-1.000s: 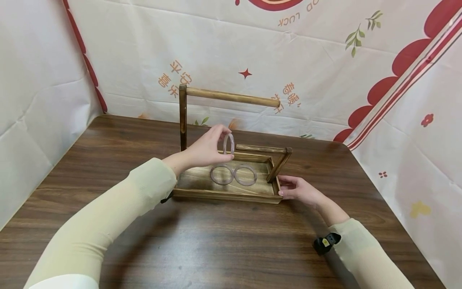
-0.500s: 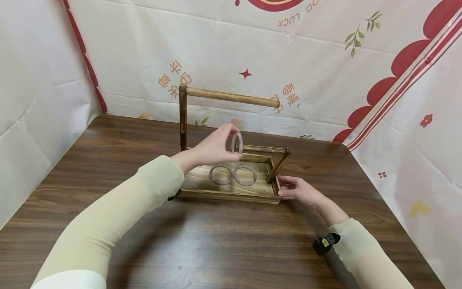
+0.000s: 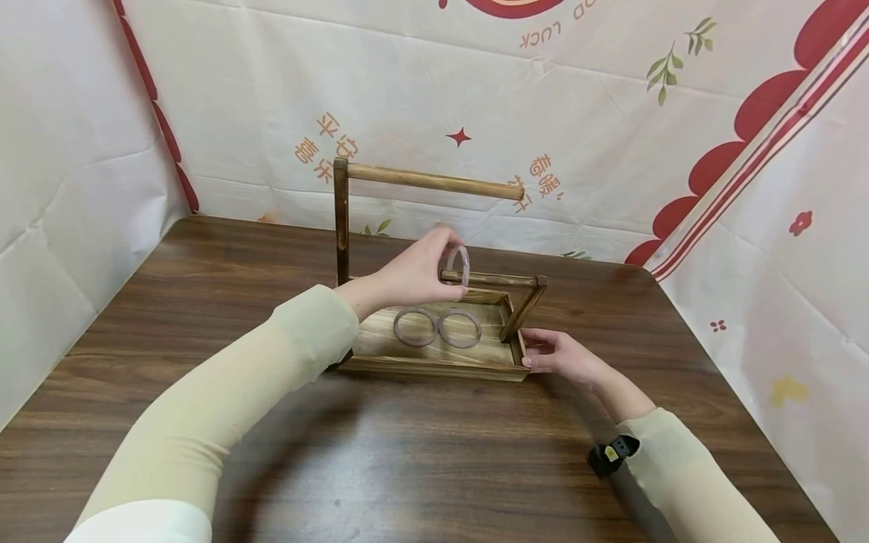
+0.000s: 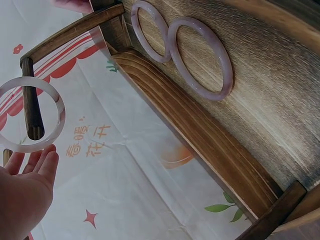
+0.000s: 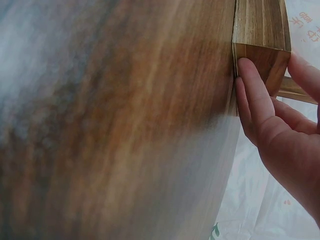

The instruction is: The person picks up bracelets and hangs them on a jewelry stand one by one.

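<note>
My left hand (image 3: 424, 264) pinches a pale lilac bangle (image 3: 465, 265) between thumb and fingertips, upright at the free end of the lower wooden bar (image 3: 498, 280). In the left wrist view, the bar's end shows inside the bangle's ring (image 4: 61, 112). Two more bangles (image 3: 416, 328) (image 4: 202, 57) lie side by side on the floor of the wooden tray (image 3: 434, 367), which carries both bars. My right hand (image 3: 560, 354) rests at the tray's right end. Its extended fingers (image 5: 257, 90) touch the end wall in the right wrist view.
Above the tray, a higher wooden bar (image 3: 434, 181) runs right from a tall post (image 3: 342, 219) on the left. The tray stands on a dark wooden table (image 3: 407, 460). A printed white cloth (image 3: 407, 90) hangs behind.
My left hand has moved right with the bangle, bringing it from left of the lower bar's end to around that end in view. The right hand and the two lying bangles keep their places.
</note>
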Demonstrator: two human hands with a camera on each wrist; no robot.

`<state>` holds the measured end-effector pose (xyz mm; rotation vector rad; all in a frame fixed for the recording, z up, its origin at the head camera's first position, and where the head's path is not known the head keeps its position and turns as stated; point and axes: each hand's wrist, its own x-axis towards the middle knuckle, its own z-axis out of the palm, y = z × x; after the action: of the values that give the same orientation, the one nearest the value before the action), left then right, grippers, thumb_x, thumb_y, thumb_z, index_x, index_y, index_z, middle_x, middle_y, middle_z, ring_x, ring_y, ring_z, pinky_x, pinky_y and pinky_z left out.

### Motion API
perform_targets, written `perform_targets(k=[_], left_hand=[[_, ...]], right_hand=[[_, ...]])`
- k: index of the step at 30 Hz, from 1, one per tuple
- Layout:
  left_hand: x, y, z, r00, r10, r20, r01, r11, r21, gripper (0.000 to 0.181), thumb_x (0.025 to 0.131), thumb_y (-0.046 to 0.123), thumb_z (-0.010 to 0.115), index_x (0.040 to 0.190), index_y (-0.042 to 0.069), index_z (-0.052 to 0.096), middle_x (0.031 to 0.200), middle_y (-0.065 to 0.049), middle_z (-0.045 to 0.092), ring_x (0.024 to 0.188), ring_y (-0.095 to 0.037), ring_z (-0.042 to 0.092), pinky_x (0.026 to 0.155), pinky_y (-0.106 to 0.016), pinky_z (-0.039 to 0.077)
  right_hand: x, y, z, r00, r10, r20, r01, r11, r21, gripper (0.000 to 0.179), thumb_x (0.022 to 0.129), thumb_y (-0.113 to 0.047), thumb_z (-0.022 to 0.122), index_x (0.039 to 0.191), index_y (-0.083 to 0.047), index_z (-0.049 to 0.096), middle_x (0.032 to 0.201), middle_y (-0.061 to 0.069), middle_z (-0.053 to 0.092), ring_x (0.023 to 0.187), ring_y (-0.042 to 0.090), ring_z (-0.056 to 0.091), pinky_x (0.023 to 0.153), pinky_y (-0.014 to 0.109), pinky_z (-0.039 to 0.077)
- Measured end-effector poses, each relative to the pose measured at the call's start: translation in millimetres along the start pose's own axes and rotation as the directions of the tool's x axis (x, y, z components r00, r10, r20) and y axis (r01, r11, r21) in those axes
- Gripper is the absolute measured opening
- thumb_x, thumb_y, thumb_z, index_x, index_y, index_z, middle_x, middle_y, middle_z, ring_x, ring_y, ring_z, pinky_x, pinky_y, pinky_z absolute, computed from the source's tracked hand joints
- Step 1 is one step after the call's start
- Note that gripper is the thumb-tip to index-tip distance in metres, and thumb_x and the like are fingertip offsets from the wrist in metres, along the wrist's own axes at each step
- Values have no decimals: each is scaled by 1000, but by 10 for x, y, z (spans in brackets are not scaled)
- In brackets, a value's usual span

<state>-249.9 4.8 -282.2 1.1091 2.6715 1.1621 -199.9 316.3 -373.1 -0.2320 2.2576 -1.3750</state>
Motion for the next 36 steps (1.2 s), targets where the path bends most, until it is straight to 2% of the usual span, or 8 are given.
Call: perform_targets(k=[4, 12, 20, 27, 31, 36], left_hand=[[22, 12, 15, 1000, 4, 11, -4, 1000, 4, 60, 80, 30, 69, 128, 6, 40, 124, -8, 45, 116, -20, 45, 101, -33, 39], [64, 52, 29, 1000, 12, 29, -12, 1000, 16, 60, 80, 27, 68, 127, 4, 39, 125, -10, 43, 118, -24, 44, 102, -33, 38], [116, 76, 53, 999, 17, 50, -20, 999, 50, 62, 81, 29, 67, 129, 3, 38, 126, -13, 43, 114, -22, 44, 99, -32, 39], [179, 121, 73, 997, 20, 77, -26, 997, 77, 63, 81, 32, 65, 131, 5, 36, 126, -10, 42, 111, -17, 44, 97, -30, 40], [224, 150, 85, 996, 30, 87, -38, 994, 99, 66, 81, 32, 65, 133, 5, 35, 130, -10, 42, 115, -19, 45, 99, -30, 40], [276, 177, 111, 995, 40, 92, -51, 991, 124, 65, 80, 33, 65, 132, 5, 37, 128, -9, 43, 112, -18, 47, 97, -30, 41]], right_hand=[[8, 0, 1, 1000, 3, -3, -3, 1000, -6, 76, 88, -13, 64, 143, 14, 19, 140, 38, 30, 115, 21, 51, 85, 26, 52], [4, -18, -4, 1000, 6, -7, -6, 999, -33, 74, 88, -13, 63, 143, 13, 20, 140, 37, 31, 121, 31, 47, 85, 24, 51], [2, -26, 5, 1000, 13, -10, -14, 999, -33, 73, 89, -13, 62, 143, 13, 20, 139, 38, 33, 119, 25, 50, 85, 23, 51], [-5, -30, 4, 1000, 19, -9, -19, 999, -34, 73, 89, -13, 62, 143, 12, 20, 140, 37, 32, 123, 32, 46, 86, 24, 51], [-3, -23, 2, 1000, 20, -12, -20, 999, -37, 73, 89, -14, 62, 143, 12, 20, 140, 37, 33, 125, 35, 44, 85, 23, 51], [-2, -23, 5, 1000, 10, -12, -10, 999, -47, 73, 89, -14, 62, 143, 13, 21, 139, 37, 33, 126, 38, 43, 85, 22, 50]])
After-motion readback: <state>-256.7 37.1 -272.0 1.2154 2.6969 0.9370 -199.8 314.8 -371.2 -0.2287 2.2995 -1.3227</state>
